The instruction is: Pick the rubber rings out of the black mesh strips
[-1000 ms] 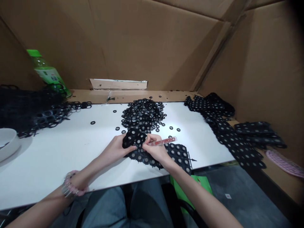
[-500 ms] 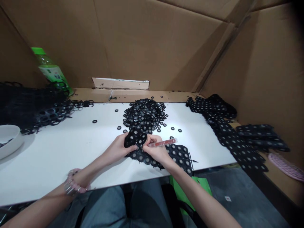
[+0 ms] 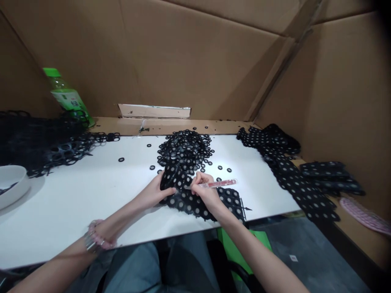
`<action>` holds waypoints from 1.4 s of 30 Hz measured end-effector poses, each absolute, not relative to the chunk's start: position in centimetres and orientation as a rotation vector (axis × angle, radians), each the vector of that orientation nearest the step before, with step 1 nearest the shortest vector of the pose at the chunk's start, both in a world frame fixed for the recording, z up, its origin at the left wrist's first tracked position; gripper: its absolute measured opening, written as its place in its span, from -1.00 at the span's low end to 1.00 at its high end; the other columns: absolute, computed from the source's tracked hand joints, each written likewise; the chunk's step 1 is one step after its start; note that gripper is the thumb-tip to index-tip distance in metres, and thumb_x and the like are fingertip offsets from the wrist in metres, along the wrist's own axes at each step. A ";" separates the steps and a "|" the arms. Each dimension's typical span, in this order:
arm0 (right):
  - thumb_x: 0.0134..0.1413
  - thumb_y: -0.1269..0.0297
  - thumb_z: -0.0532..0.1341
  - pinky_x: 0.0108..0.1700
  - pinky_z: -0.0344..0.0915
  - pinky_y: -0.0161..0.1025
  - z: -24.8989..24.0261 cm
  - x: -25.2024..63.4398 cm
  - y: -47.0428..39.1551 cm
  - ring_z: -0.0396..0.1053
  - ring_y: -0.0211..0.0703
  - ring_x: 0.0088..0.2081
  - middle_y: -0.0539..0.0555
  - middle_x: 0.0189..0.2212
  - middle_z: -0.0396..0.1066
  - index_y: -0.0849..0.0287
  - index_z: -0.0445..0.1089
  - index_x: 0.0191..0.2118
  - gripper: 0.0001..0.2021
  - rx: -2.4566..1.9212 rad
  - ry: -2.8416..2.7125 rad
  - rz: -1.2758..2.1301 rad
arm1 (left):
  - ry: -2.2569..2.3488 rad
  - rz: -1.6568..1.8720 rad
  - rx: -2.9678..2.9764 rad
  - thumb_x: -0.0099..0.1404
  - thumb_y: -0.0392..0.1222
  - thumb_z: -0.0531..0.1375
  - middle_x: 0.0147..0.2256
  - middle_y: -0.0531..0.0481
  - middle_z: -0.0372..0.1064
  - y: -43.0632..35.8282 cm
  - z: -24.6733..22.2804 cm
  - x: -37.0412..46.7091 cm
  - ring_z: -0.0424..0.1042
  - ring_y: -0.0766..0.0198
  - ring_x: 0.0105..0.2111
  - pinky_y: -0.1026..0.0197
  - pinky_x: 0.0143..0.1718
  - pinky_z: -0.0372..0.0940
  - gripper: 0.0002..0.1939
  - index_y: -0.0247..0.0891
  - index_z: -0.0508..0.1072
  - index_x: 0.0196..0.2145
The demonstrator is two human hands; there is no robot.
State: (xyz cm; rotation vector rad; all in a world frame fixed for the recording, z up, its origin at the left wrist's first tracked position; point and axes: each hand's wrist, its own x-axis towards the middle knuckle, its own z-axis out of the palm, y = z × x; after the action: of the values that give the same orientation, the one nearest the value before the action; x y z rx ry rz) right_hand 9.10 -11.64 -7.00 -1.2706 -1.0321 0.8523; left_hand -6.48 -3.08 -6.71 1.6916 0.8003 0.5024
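A black sheet dotted with pale round spots lies near the table's front edge, its left end lifted and curled. My left hand grips that curled end, thumb on top. In my right hand is a slim pen-like tool with a clear and reddish handle, its thin tip pointing left at the sheet. Whether the tip touches the sheet I cannot tell. Just behind my hands rises a heap of small black rings with pale centres; a few loose ones lie around it.
At the left are a tangle of black ring-holed webbing, a white bowl and a green-capped bottle. More dotted black sheets hang over the table's right side. Cardboard walls enclose the back and right.
My right hand has shifted slightly right, away from my left, with the tool now lying flatter. More of the dotted sheet between my hands shows. The whole view has tilted a little.
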 end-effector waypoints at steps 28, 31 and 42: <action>-0.36 0.45 0.10 -0.57 -0.03 -0.38 -7.0 9.1 -12.7 0.04 -0.37 -0.63 -0.13 -0.71 0.13 0.14 0.03 -0.69 -0.83 -1.242 -1.082 0.865 | 0.616 0.157 1.872 0.02 -0.15 0.20 -0.41 0.03 0.39 -3.6 -5.1 -6.1 0.34 0.22 -0.40 0.27 -0.39 0.25 -0.79 -0.31 0.38 -0.37; -0.37 0.46 0.10 -0.59 -0.06 -0.38 -7.1 9.0 -12.7 0.03 -0.37 -0.64 -0.13 -0.72 0.10 0.14 0.03 -0.70 -0.82 -1.312 -1.144 0.820 | 0.617 0.214 1.828 0.02 -0.17 0.21 -0.45 0.04 0.38 -3.9 -5.4 -6.3 0.33 0.25 -0.44 0.28 -0.41 0.25 -0.82 -0.30 0.37 -0.41; -0.36 0.48 0.09 -0.60 -0.07 -0.39 -7.1 8.8 -12.7 0.02 -0.36 -0.64 -0.13 -0.74 0.07 0.15 0.03 -0.72 -0.82 -1.446 -1.212 0.773 | 0.689 0.320 1.847 0.02 -0.18 0.22 -0.39 -0.02 0.41 -3.7 -6.9 -6.3 0.36 0.18 -0.36 0.23 -0.35 0.27 -0.78 -0.35 0.39 -0.35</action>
State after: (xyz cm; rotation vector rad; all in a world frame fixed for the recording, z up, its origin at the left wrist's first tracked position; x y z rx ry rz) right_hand 8.78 -12.71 -7.07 -1.4458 -1.2121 0.7733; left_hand -6.33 -3.73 -6.89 1.8465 0.6886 0.3196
